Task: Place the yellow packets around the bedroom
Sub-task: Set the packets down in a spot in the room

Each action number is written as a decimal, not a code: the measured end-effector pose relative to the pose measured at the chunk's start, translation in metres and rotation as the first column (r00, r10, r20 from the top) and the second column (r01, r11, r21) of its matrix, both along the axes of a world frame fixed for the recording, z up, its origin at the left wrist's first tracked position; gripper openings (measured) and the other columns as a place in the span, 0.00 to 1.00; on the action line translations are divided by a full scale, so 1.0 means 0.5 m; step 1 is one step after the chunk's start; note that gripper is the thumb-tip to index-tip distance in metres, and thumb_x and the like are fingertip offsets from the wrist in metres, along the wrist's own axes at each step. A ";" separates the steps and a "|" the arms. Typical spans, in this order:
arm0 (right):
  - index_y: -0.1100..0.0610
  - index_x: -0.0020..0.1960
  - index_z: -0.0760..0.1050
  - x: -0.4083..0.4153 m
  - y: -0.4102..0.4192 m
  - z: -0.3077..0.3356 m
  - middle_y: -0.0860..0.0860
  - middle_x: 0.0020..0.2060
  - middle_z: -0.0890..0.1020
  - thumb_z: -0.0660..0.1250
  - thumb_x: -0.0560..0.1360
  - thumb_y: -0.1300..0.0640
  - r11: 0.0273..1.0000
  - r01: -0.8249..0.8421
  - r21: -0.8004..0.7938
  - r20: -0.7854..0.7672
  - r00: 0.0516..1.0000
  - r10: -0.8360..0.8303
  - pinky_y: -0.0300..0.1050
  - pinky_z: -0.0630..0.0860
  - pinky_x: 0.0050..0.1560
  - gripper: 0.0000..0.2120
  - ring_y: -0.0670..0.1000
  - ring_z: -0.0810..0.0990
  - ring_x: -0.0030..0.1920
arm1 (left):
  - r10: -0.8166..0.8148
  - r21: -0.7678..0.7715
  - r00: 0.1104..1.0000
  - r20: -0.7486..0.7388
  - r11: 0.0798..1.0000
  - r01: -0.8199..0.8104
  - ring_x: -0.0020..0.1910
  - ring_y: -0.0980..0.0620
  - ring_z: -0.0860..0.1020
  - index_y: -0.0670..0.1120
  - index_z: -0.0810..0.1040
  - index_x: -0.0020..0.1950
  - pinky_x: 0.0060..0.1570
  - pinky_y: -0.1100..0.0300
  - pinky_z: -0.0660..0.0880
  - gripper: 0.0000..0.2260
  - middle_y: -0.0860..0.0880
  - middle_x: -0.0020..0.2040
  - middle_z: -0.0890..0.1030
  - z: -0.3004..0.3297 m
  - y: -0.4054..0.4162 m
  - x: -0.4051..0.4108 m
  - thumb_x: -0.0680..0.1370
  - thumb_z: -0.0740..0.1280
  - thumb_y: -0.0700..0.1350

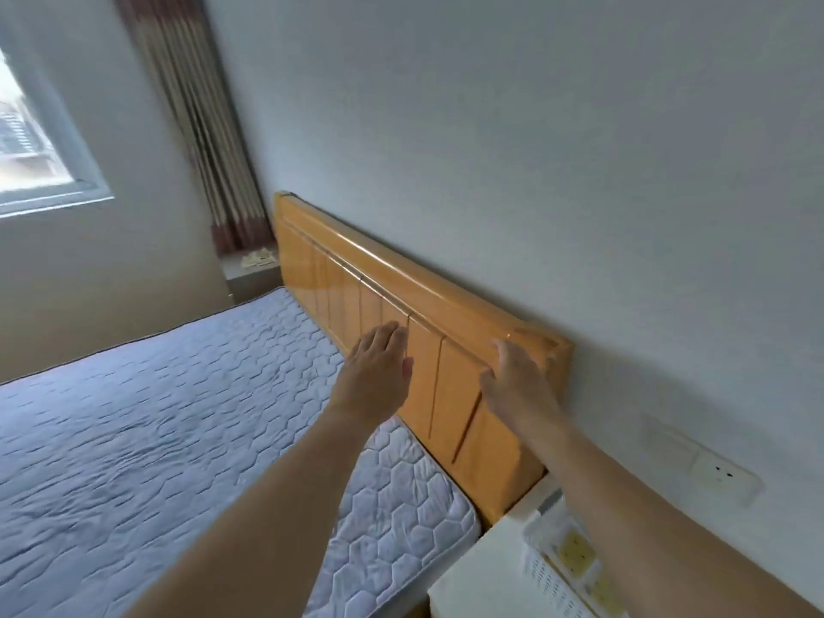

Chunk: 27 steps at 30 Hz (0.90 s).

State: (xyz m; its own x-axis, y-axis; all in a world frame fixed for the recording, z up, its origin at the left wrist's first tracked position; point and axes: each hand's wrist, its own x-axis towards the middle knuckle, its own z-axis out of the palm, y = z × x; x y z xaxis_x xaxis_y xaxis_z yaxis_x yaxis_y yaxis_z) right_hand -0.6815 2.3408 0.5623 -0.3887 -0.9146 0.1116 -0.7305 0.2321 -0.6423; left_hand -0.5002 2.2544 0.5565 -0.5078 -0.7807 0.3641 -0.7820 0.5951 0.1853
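Both hands reach toward the glossy orange wooden headboard (pixel 450 350). The left hand (pixel 376 368) has straight, relaxed fingers, holding nothing, before the panelled face; whether they touch it is unclear. The right hand (pixel 517 381) has fingers bent over the headboard's rounded top edge near its end, though blur hides whether they grip or merely rest. The yellow packets (pixel 577 555) lie well below the right fingers, in a white perforated plastic basket (pixel 541 573), partly hidden by the right forearm.

yellow packets (pixel 579 556) | flat in white basket (pixel 541 568); lower right, on nightstand (pixel 486 573)
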 end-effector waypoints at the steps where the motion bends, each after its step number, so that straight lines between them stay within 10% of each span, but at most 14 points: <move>1: 0.59 0.75 0.60 0.048 -0.014 0.018 0.55 0.71 0.68 0.58 0.79 0.58 0.998 -0.055 -0.012 -0.012 0.998 0.055 0.47 0.66 0.67 0.25 0.54 0.68 0.70 | 0.057 -0.013 0.998 -0.009 0.998 -0.057 0.73 0.46 0.64 0.43 0.65 0.73 0.73 0.52 0.63 0.21 0.46 0.74 0.66 0.016 0.003 0.059 0.82 0.59 0.48; 14: 0.61 0.74 0.62 0.941 0.001 0.144 0.57 0.73 0.67 0.60 0.79 0.59 0.684 -0.719 -0.123 -0.113 0.695 0.710 0.46 0.60 0.73 0.25 0.54 0.65 0.73 | 0.716 -0.085 0.691 -0.097 0.686 -0.723 0.74 0.44 0.65 0.41 0.65 0.75 0.74 0.53 0.60 0.22 0.43 0.74 0.68 0.146 0.311 0.976 0.83 0.58 0.48; 27: 0.57 0.76 0.60 1.778 0.353 0.147 0.53 0.74 0.65 0.59 0.78 0.58 0.164 -0.983 -0.076 -0.127 0.173 0.977 0.49 0.63 0.71 0.27 0.53 0.65 0.73 | 0.969 -0.023 0.207 -0.134 0.206 -0.978 0.69 0.43 0.69 0.40 0.69 0.72 0.69 0.54 0.63 0.19 0.42 0.70 0.71 0.180 0.874 1.695 0.82 0.60 0.45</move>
State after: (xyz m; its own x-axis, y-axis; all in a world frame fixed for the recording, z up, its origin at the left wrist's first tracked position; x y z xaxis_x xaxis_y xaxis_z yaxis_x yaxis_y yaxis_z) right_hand 0.2077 2.5174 0.6360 0.8261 -0.5146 0.2297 -0.3203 -0.7641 -0.5600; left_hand 0.3470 2.6913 0.6464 0.6604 -0.6038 0.4465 -0.7433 -0.6100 0.2744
